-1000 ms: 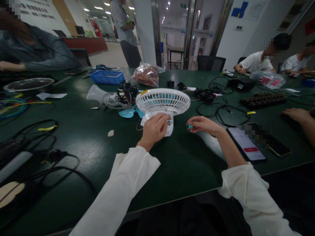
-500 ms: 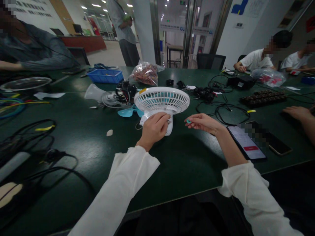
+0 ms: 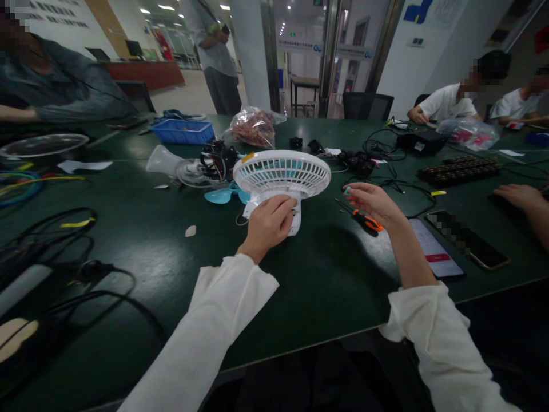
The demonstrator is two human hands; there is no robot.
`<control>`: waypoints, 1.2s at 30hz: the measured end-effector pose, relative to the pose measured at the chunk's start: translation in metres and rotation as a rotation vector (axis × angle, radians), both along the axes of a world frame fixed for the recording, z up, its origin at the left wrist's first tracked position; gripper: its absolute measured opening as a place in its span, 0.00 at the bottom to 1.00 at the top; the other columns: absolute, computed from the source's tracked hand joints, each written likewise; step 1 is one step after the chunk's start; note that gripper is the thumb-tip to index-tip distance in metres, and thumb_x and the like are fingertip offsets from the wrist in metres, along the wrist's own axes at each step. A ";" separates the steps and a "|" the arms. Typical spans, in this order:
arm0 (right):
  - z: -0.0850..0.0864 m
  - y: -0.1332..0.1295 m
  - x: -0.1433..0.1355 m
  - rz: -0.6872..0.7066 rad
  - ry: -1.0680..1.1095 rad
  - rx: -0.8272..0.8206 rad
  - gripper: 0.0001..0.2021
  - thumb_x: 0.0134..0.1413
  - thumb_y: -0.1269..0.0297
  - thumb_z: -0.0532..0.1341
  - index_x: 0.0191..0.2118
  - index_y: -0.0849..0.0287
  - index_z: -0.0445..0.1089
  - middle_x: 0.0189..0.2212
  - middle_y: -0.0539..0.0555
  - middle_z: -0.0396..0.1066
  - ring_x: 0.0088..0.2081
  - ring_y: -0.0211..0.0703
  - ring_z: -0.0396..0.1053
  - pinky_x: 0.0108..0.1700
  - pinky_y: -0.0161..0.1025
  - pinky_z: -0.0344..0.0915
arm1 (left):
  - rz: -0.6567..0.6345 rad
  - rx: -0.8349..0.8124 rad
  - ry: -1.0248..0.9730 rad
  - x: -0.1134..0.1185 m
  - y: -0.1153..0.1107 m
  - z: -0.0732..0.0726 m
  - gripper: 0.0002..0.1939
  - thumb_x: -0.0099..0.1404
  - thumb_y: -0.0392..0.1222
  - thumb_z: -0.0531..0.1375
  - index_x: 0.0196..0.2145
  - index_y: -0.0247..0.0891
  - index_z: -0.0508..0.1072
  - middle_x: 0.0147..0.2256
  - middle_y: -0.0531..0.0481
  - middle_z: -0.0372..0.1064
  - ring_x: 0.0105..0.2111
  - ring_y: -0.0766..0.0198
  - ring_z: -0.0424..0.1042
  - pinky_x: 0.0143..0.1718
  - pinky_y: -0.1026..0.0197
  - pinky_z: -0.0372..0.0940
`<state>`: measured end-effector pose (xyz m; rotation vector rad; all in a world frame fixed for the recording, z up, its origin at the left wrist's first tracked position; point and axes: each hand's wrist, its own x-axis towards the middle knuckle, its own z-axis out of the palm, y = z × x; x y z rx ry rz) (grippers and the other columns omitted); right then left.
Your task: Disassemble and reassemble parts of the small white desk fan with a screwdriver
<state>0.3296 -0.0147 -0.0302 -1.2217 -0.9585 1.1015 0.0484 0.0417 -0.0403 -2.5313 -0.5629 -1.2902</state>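
Observation:
A white fan [image 3: 315, 174] with a slatted round grille stands on the dark green table [image 3: 300, 297]. My left hand [image 3: 271, 224] is closed around its neck, below the grille. To the right of the fan, my right hand [image 3: 372, 201] is raised and pinches a small teal piece [image 3: 347, 191] between thumb and fingertips; its exact kind is too small to make out. Under that hand a screwdriver [image 3: 368, 222] with an orange and black handle lies on the table. Left of the fan rests a light blue fan blade [image 3: 219, 195], partly hidden behind the fan.
Behind the fan lie a white funnel-shaped part [image 3: 162, 160], a blue bin [image 3: 183, 133] and a clear bag [image 3: 254, 127]. Black cables [image 3: 86, 274] spread at left. Two phones [image 3: 467, 237] lie at right, near another person's hand [image 3: 521, 197]. Several other people are around the table.
My right hand has moved right and slightly up, away from the fan, with the teal piece still pinched. The screwdriver beneath it now shows. My left hand stays on the fan.

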 end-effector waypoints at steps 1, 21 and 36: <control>0.001 -0.001 -0.001 0.018 0.021 -0.008 0.10 0.47 0.65 0.68 0.37 0.59 0.75 0.33 0.51 0.75 0.31 0.31 0.72 0.33 0.26 0.70 | 0.000 -0.002 0.001 0.000 0.000 0.000 0.13 0.63 0.31 0.52 0.44 0.35 0.71 0.39 0.45 0.72 0.36 0.61 0.71 0.37 0.59 0.68; 0.015 -0.012 -0.018 0.375 0.242 0.007 0.12 0.44 0.67 0.70 0.37 0.61 0.71 0.30 0.50 0.76 0.28 0.30 0.73 0.28 0.22 0.69 | 0.016 0.038 0.057 0.000 -0.002 0.002 0.14 0.63 0.32 0.53 0.45 0.34 0.71 0.40 0.44 0.72 0.39 0.59 0.71 0.41 0.56 0.68; 0.001 -0.001 -0.014 -0.082 -1.075 0.138 0.06 0.47 0.70 0.63 0.33 0.60 0.75 0.28 0.54 0.75 0.32 0.43 0.72 0.37 0.38 0.67 | 0.017 0.016 0.055 0.001 -0.002 0.000 0.15 0.62 0.32 0.53 0.46 0.36 0.71 0.40 0.44 0.72 0.40 0.58 0.72 0.42 0.54 0.69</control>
